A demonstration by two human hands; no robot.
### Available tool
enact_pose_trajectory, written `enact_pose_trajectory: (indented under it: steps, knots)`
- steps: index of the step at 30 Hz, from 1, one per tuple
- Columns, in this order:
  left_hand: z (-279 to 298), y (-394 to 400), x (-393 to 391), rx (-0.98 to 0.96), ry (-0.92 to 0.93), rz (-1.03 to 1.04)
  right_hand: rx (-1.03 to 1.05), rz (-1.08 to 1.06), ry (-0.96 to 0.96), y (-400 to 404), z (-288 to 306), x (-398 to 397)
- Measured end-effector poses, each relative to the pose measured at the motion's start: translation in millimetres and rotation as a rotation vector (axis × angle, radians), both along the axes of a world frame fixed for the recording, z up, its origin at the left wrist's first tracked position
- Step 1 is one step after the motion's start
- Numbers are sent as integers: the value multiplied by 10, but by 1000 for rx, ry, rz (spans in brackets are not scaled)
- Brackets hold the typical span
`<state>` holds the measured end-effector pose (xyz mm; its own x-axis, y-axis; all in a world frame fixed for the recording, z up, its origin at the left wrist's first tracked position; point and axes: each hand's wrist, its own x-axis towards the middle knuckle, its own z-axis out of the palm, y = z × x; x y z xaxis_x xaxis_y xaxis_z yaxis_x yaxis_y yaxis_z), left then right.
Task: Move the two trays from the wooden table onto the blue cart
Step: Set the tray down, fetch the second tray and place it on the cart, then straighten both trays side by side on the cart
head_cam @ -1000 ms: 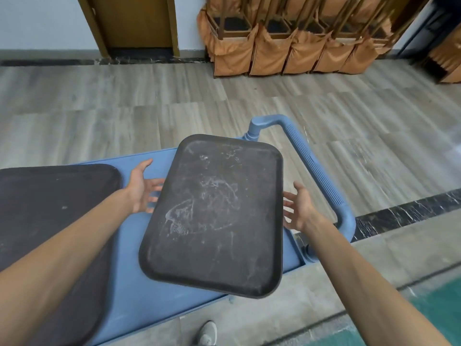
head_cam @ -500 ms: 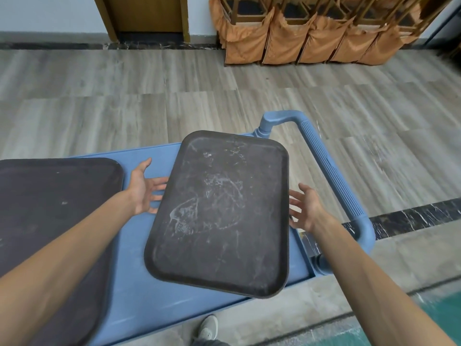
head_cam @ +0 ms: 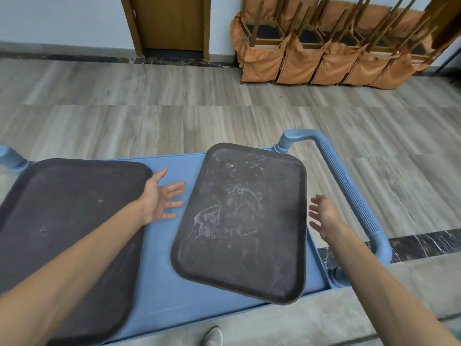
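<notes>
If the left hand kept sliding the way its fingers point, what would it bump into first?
Probably the scratched tray: the left hand points right across the blue cart toward its near edge. Height is hard to judge.

Bare blue cart (head_cam: 162,283) strip between two trays open; cart handle (head_cam: 349,186) blocks right side.

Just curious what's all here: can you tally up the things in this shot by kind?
Trays: 2, one on the left and one on the right
Blue cart: 1
Hands: 2, left hand and right hand, both open and empty
Shoe: 1
Door: 1
Total: 7
</notes>
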<state>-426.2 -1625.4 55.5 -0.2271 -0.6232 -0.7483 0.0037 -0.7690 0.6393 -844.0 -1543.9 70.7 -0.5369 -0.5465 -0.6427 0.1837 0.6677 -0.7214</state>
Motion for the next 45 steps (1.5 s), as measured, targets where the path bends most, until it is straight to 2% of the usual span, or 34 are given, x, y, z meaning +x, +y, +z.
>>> enact_pose_trajectory:
  steps: [2, 6, 13, 21, 24, 28, 36, 41, 45]
  knots:
    - [119, 46, 204, -66, -39, -18, -68, 40, 46, -43, 108, 203]
    - [279, 97, 738, -133, -14, -12, -167, 98, -5, -147, 354, 811]
    - [508, 161, 2011, -179, -17, 62, -185, 222, -80, -207, 454, 2034]
    - [350, 455, 3225, -366, -301, 207, -63, 366, -246, -263, 126, 3286]
    - [219, 585, 3530, -288, -372, 210, 14, 400, -263, -202, -7, 3617]
    - [102, 667, 3780, -91, -272, 256, 79, 402, -266, -116, -124, 3850]
    - [41, 748, 3953, -75, -102, 341, 19, 342, -368, -27, -279, 3963]
    - [0, 790, 3926, -70, 69, 347, 2, 351, -273, -59, -228, 3865]
    - [-74, 807, 3783, -52, 120, 308, 5, 373, -228, -81, -183, 3747]
